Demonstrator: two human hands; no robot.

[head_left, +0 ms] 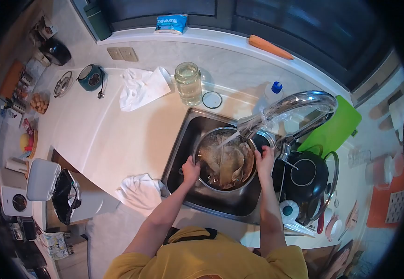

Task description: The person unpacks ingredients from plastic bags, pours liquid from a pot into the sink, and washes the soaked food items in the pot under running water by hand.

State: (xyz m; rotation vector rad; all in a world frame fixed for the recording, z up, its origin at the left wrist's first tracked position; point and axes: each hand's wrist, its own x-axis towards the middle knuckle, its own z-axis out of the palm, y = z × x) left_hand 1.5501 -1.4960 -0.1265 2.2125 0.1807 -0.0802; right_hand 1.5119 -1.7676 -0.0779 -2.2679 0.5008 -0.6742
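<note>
A round metal bowl (203, 182) sits in the steel sink (177, 160). In its water lie large, pale brown, flat pieces (232, 162) whose kind I cannot make out. Water streams from the chrome tap (299, 103) into the bowl. My left hand (191, 170) is closed on the bowl's left rim. On the opposite side my right hand (264, 160) grips the right rim, its fingertips partly hidden.
A glass jar (188, 86) and its lid (212, 100) stand behind the sink. White cloths (141, 190) lie at left. To the right are a black pan (304, 179), a green cutting board (339, 123) and a glass lid (333, 179). An open bin (78, 197) stands lower left.
</note>
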